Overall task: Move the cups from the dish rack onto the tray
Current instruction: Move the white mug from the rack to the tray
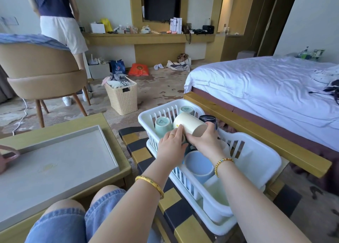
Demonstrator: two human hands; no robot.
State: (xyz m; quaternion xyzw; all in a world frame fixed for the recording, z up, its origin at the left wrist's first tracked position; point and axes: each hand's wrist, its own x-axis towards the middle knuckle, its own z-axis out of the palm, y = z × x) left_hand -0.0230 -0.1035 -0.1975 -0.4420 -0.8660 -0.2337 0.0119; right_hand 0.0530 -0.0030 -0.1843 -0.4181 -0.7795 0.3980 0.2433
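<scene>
Tray (60,156): grey, on the low table (113,130) at far left, no cups on it; a pinkish object (8,157) overlaps its left edge, cannot identify.

Rack (256,160): white, on the checked stool (139,151), well right of the tray. Inside: green cup (162,124) upside down at back left, second green cup (186,110) behind it, dark cup (208,119) at back right, blue cup (199,166) mouth-up in the near part.

Left hand (171,146): fingers curled against the near end of the cream cup (189,123); they also seem to cover something dark below, cannot tell what.

Right hand (206,141): fingers closed around the cream cup's rim end. Cup is tilted on its side, raised above the rack's back section.

Risks, judged: cup is smooth and held by its ends only, so it could slip during the carry left across the gap. A low lift may clip the rack wall or knock the green cup. Rack overhangs the stool, so a downward push could tip it.
</scene>
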